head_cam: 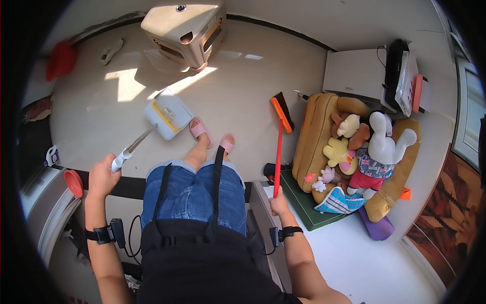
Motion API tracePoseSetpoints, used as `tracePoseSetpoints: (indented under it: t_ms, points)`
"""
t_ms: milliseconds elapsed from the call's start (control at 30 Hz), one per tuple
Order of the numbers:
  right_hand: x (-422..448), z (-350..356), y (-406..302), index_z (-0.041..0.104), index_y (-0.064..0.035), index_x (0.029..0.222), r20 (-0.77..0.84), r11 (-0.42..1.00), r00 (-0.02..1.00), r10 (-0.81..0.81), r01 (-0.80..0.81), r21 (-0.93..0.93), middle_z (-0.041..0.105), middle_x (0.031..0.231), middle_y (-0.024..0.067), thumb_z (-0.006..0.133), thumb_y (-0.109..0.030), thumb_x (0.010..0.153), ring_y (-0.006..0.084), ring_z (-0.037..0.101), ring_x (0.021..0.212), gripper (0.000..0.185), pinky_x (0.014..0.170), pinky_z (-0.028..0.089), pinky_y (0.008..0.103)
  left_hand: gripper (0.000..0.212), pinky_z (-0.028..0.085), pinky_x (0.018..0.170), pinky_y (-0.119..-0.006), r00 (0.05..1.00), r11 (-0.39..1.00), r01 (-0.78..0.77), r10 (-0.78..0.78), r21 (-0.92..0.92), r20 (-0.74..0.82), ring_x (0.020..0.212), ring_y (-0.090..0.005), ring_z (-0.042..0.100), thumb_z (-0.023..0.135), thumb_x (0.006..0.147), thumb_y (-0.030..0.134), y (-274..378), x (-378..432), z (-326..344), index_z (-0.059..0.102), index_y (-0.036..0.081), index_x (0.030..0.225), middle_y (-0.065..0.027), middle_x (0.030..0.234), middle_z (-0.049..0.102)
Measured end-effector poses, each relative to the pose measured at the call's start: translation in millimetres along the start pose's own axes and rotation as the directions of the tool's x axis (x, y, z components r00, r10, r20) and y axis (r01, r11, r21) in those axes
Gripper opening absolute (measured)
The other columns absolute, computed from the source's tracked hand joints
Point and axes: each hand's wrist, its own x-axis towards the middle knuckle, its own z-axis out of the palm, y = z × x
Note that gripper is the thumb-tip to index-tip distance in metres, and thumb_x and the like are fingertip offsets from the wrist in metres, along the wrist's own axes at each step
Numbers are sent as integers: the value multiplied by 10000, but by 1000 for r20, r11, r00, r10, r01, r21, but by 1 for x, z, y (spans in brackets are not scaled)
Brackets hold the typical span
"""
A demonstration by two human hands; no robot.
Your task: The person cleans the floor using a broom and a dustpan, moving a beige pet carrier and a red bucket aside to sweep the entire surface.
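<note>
My left hand (102, 175) is closed around the light-grey grip of a long-handled dustpan (158, 127). The dustpan's pale blue-grey pan, with a yellow comb strip, sits on the tiled floor just left of my feet. In my right hand (280, 203) is the red handle of a broom (280, 152). Its orange head (281, 110) with dark bristles is out to the right of my feet, beside a tan sofa. Whether the bristles touch the floor I cannot tell. Pink slippers (200, 129) are on my feet, between the two tools.
A beige plastic stool or cabinet (186, 26) stands ahead. The small tan sofa (317, 140) holds several plush toys (340, 152). Behind it is a white cabinet (353, 70) with a black printer-like device (396, 72). A shoe (112, 51) and a red object (60, 60) lie far left.
</note>
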Motion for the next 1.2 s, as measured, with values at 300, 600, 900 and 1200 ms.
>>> tracePoseSetpoints:
  t_ms: [300, 600, 900, 1200]
  points:
    - [-77, -71, -27, 265, -211, 1440, 111, 663, 968, -226, 69, 746, 404, 551, -12, 489, -18, 837, 89, 371, 371, 671, 333, 284, 229, 117, 444, 598, -475, 997, 995, -66, 63, -69, -46, 676, -421, 568, 585, 706, 101, 22, 4, 2, 508, 50, 778, -202, 668, 582]
    - [48, -224, -179, 446, -147, 1042, -56, 648, 977, -205, 179, 740, 446, 567, -7, 499, -97, 865, 103, 418, 408, 191, 364, 332, 253, 129, 444, 593, -465, 997, 988, 27, -38, -155, -67, 669, -420, 564, 600, 700, 109, 59, -2, 0, 524, 50, 787, -203, 667, 580]
    - [141, -317, -320, 404, -95, 760, 312, 543, 920, -239, -139, 828, 455, 508, -29, 477, -112, 874, 97, 419, 396, 136, 358, 349, 202, 153, 436, 575, -437, 953, 923, 241, -284, -300, -106, 655, -419, 556, 606, 709, 111, 127, -26, 4, 505, 26, 786, -208, 663, 563]
    - [90, -384, -284, 409, -105, 680, 475, 644, 867, -149, -279, 712, 426, 525, -37, 503, -160, 888, 55, 408, 395, 235, 337, 300, 191, 141, 438, 585, -444, 934, 906, 292, -339, -307, -111, 686, -416, 565, 594, 726, 116, 180, -14, 20, 507, 29, 797, -207, 686, 577]
